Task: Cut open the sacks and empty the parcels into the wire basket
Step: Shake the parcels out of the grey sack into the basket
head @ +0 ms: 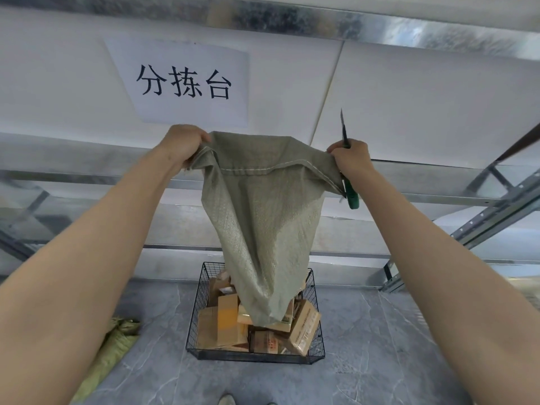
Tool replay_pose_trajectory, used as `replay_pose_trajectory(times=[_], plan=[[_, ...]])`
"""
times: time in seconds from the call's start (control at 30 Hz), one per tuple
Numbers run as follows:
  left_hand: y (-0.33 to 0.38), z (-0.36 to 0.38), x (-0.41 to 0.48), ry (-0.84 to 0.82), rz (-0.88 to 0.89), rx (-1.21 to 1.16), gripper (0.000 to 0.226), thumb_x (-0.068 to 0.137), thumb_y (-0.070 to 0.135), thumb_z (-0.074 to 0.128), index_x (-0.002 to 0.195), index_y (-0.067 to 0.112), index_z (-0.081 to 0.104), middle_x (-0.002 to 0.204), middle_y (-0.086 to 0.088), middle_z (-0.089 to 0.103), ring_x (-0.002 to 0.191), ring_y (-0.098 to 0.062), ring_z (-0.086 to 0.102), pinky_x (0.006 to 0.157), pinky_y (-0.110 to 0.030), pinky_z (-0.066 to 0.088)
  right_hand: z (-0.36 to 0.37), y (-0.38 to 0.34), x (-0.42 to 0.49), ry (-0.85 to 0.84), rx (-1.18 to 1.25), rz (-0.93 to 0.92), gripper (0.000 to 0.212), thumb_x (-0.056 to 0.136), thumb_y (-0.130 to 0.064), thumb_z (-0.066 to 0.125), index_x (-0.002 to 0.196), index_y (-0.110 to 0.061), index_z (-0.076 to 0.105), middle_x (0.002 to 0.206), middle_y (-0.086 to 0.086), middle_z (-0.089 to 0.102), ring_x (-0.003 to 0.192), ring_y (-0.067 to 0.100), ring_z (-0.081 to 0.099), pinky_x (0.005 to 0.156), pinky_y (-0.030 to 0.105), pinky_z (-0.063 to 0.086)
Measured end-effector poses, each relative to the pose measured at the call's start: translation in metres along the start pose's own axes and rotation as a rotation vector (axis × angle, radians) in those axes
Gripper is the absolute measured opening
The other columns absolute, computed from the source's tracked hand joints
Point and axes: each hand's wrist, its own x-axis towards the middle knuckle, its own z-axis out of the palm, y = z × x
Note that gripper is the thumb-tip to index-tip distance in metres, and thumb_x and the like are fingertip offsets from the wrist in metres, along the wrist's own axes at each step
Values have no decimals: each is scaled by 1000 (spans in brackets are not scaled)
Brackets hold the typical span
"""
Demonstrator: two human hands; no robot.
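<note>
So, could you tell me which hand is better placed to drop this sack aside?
Probably the left hand: it grips only the sack, nearer the crumpled sack; the right hand also holds the knife.

Sorting depot — sign [178, 80], racking [496, 200], parcels [228, 317].

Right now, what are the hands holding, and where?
The left hand grips the sack by one corner of its stitched end; the right hand grips the other corner, plus a knife by its green handle.
</note>
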Motion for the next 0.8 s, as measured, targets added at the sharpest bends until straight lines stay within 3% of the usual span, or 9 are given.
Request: replay_pose_trajectory(times=[0.1, 0.2, 0.33, 0.43, 0.5, 0.53, 0.6, 0.67, 0.8], plan=[[-10, -3, 3, 18, -1, 270, 22, 88, 1, 48, 90, 3, 69, 99, -10, 58, 92, -26, 56, 85, -38, 49, -3, 5, -5, -174, 36, -14, 15, 85, -27, 63, 86, -12, 60, 78, 5, 58, 69, 16, 55, 65, 27, 46], [-14, -7, -1, 0, -33, 456, 18, 86, 3, 44, 69, 2, 50, 72, -16, 51, 62, -26, 47, 53, -30, 37, -3, 5, -12, -356, -40, -75, 40, 74, -51, 73, 74, -18, 50, 68, 0, 49, 60, 14, 47, 62, 25, 40], [-15, -4, -3, -137, -38, 485, 32, 84, 14, 52, 62, 14, 30, 59, -4, 29, 49, -16, 25, 48, -23, 19, -1, 5, -12, -400, -194, -153, 43, 70, -42, 78, 84, -8, 56, 80, 4, 53, 67, 15, 51, 63, 30, 43], [-14, -6, -7, -264, -17, 652, 45, 74, 44, 73, 84, 6, 50, 81, -11, 47, 60, -18, 38, 51, -27, 35, 6, 9, -11, -377, -246, -191, 39, 61, -49, 79, 86, -28, 57, 92, 7, 50, 73, 17, 50, 61, 26, 42], [-15, -6, -7, -310, -5, 828, 70, 71, 49, 75, 115, 2, 49, 116, -17, 45, 83, -22, 46, 75, -37, 49, 11, 14, -9, -382, -271, -212, 45, 55, -57, 78, 84, -49, 45, 97, 4, 48, 87, 18, 48, 71, 28, 43], [-15, -6, -8, -322, 8, 899, 74, 72, 47, 76, 121, 2, 45, 125, -17, 38, 91, -24, 47, 83, -38, 48, 12, 16, -9, -376, -312, -212, 54, 52, -61, 77, 95, -53, 46, 103, 2, 46, 98, 18, 46, 80, 31, 44], [-15, -6, -11, -338, 34, 1019, 62, 74, 39, 76, 115, 3, 46, 122, -15, 30, 84, -23, 48, 77, -32, 44, 12, 19, -11, -344, -479, -239, 91, 51, -61, 75, 132, -54, 33, 116, 0, 39, 116, 17, 35, 93, 36, 40], [-15, -7, -13, -310, 43, 1130, 46, 75, 30, 75, 102, 4, 48, 119, -14, 29, 69, -22, 49, 67, -30, 42, 12, 22, -13, -287, -598, -264, 104, 55, -56, 76, 143, -38, 24, 124, 2, 35, 122, 20, 32, 96, 39, 39], [-23, -12, -14, -199, 85, 1211, 34, 80, 16, 64, 107, 0, 51, 120, -17, 32, 68, -27, 53, 60, -30, 43, 11, 22, -19, -98, -714, -311, 64, 73, -35, 71, 124, -12, 41, 117, 4, 42, 111, 24, 44, 75, 34, 38]])
